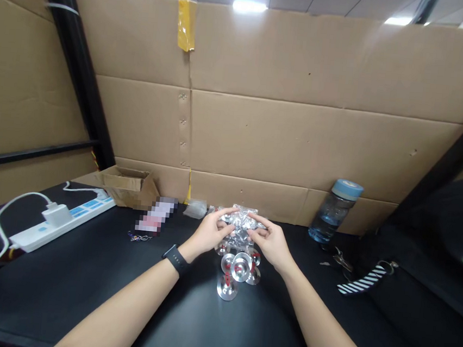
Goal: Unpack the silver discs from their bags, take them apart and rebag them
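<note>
The discs [241,267] lie on the worktop [193,317] on the person's side of the bag [243,225], below and between the two hands, so the line from bag to discs runs straight back toward the body rather than off to either side. The left hand [211,231] pinches the bag's left edge, thumb and forefinger set apart along it; the right hand [270,245] mirrors this on the right edge, its other fingers curled in behind. The clear bag is crumpled, and its long axis cannot be told for certain. The discs form a loose, overlapping cluster that stretches from just under the bag toward the person, one lying at the near end. Neither hand is plainly nearer: the far discs sit close to both, while the near one is farther from each. Whether any discs are inside the bag cannot be made out.
</note>
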The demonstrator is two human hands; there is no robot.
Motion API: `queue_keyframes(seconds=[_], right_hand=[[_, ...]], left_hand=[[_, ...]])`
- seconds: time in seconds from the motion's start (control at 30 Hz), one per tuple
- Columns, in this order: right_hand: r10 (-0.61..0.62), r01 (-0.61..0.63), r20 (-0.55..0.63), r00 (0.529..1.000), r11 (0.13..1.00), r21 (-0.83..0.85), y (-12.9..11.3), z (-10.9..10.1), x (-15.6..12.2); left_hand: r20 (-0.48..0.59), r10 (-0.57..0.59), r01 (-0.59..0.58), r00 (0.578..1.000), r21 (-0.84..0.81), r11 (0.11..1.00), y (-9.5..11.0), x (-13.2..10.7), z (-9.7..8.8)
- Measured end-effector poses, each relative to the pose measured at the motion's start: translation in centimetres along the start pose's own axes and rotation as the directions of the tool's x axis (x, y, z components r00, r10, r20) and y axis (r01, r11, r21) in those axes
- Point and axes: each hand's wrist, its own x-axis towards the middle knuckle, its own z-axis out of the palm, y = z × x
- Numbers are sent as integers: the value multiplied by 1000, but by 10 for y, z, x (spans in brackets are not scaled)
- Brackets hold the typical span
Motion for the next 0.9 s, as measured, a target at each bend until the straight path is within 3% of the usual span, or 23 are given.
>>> queue_keyframes(seconds=[0.13, 0.2, 0.3, 0.4, 0.5, 0.57, 0.67, 0.73, 0.8, 0.9], right_hand=[[-6, 5, -11, 1000, 998, -57, 6, -2, 1], [-8, 5, -35, 999, 996, -90, 9, -3, 3], [-2, -2, -39, 999, 996, -91, 10, -3, 3], [-19, 19, 11, 1000, 999, -41, 8, 1, 2], [-67, 67, 19, 998, 997, -33, 7, 3, 3], [-112, 106, -40, 993, 986, -131, 12, -1, 6], [-205, 140, -132, 970, 910, -390, 29, -14, 13], [-231, 118, -151, 961, 839, -532, 42, -22, 18], [-209, 71, -131, 969, 744, -664, 54, -28, 19], [-86, -11, -85, 993, 632, -775, 65, -29, 20]], left_hand=[[-105, 263, -220, 959, 309, 925, 13, -4, -3], [3, 385, -334, 923, 504, 797, 20, -8, -3], [256, 420, -477, 871, 644, 597, 24, -13, 1], [326, 432, -518, 841, 714, 470, 19, -12, 6], [287, 447, -478, 847, 779, 406, 11, -7, -4], [206, 440, -388, 874, 842, 376, 5, -3, -24], [-78, 408, -70, 910, 939, 335, -9, -1, -63], [-183, 352, 72, 918, 949, 306, -20, -1, -83], [-235, 308, 140, 922, 944, 300, -29, -1, -93], [-242, 275, 150, 930, 937, 316, -38, 1, -92]])
